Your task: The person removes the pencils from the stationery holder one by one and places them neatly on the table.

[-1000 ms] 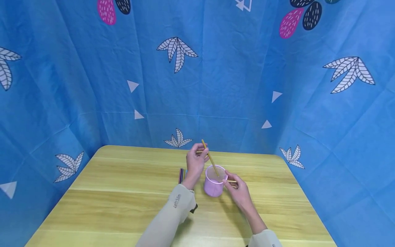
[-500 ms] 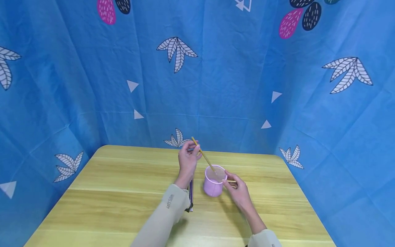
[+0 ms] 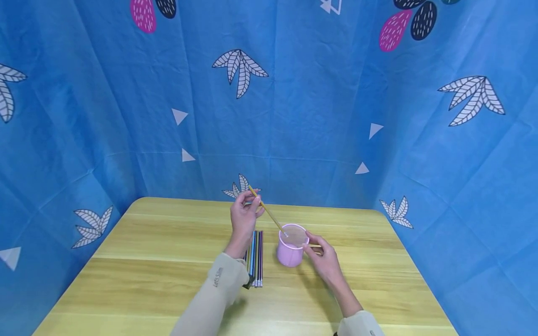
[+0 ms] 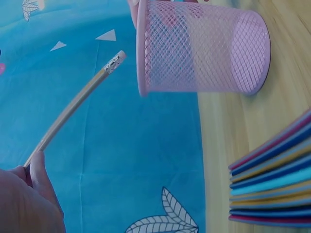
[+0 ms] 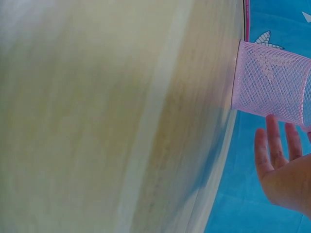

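Note:
My left hand (image 3: 244, 219) pinches a yellow pencil (image 4: 73, 109) near its far end, between thumb and fingers. The pencil slants, and its white eraser tip with a silver band points toward a pink mesh pencil cup (image 4: 209, 48). In the left wrist view that tip sits just above the cup's mouth, apart from the rim. The cup stands upright on the table. My right hand (image 3: 325, 259) holds the cup's rim at the right side, its thumb and index finger at the edge; in the right wrist view the other fingers (image 5: 274, 141) extend beside the mesh wall.
Several coloured pencils (image 4: 272, 194) lie side by side on the wooden table (image 3: 168, 261), left of the cup and partly under my left forearm. A blue patterned curtain (image 3: 319, 121) hangs behind the table and along both sides.
My left hand has moved left, drawing the pencil's eraser tip from inside the cup up to above its mouth. More of the lying pencils show. My right hand stays at the rim.

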